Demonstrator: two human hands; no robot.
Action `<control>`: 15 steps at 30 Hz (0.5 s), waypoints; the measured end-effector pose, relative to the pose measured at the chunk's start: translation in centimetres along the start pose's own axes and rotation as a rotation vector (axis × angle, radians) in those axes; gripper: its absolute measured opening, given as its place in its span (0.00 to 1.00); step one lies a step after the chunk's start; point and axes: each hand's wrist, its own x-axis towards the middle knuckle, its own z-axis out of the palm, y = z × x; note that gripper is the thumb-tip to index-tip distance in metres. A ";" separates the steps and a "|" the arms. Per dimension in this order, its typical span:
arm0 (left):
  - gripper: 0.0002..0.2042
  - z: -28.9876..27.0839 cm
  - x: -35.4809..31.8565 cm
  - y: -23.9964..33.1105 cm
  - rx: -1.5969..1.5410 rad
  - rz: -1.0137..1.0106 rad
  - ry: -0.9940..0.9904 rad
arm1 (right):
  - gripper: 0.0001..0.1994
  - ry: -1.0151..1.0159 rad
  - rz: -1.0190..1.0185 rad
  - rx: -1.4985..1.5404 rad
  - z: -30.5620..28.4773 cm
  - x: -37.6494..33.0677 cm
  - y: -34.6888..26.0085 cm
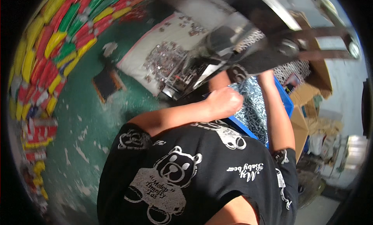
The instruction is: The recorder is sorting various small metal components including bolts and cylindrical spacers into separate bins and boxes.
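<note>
My left hand (227, 102) is closed in a fist beside the left rim of a blue tray (286, 101). Whatever lies inside the fist, if anything, cannot be seen. Small shiny metal pieces, resembling screws or pins, fill the tray as a heap (254, 112). My right forearm reaches over the tray's right side; only the base of my right hand (266, 78) shows, and its fingers are hidden behind a dark machine part (268, 54). Left of that machine, several small shiny metal parts (167, 58) lie spread on a white sack (140, 56).
A cardboard box (321, 75) with many small metal pieces stands right of the tray. On the green floor (81, 120) lies a dark block-like object (105, 85). Stacked red, yellow and green packages (42, 65) line the far left. A metal lever (326, 54) juts out at upper right.
</note>
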 end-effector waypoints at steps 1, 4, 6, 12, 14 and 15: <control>0.10 0.0 0.0 0.1 0.037 -0.010 0.018 | 0.16 -0.052 -0.009 0.034 1.7 2.2 2.3; 0.11 -0.4 0.1 0.2 0.046 0.034 0.042 | 0.20 -0.101 -0.004 0.029 3.5 4.5 0.4; 0.11 -0.8 0.0 0.1 0.043 -0.030 0.034 | 0.19 -0.079 -0.068 -0.336 1.1 2.1 -2.3; 0.09 -0.9 0.8 0.9 0.067 -0.033 -0.024 | 0.12 -0.053 0.045 -0.532 -9.7 -7.9 8.3; 0.10 -1.1 1.1 1.4 0.146 -0.053 -0.044 | 0.12 -0.087 0.041 -0.679 -10.6 -10.3 10.2; 0.11 -1.1 1.3 1.5 0.145 -0.058 -0.051 | 0.11 -0.155 -0.003 -0.825 -10.7 -11.0 10.6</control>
